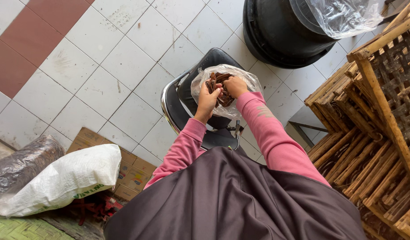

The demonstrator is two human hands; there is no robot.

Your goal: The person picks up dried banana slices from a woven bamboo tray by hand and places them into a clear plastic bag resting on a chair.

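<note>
A clear plastic bag (200, 80) filled with brown stick-like pieces (214, 78) rests on a black chair (183, 93) in front of me. My left hand (208, 101) grips the bag's near side, with several brown pieces under its fingers. My right hand (235, 85) is closed inside the bag's mouth, pressed on the brown pieces. Both arms wear pink sleeves and the hands touch each other over the bag.
A black round tub (280, 35) lined with clear plastic stands behind the chair. Stacked woven bamboo trays (369, 133) fill the right side. A white sack (67, 178), a grey plastic bundle (23, 162) and a flat cardboard box (129, 171) lie at lower left on the tiled floor.
</note>
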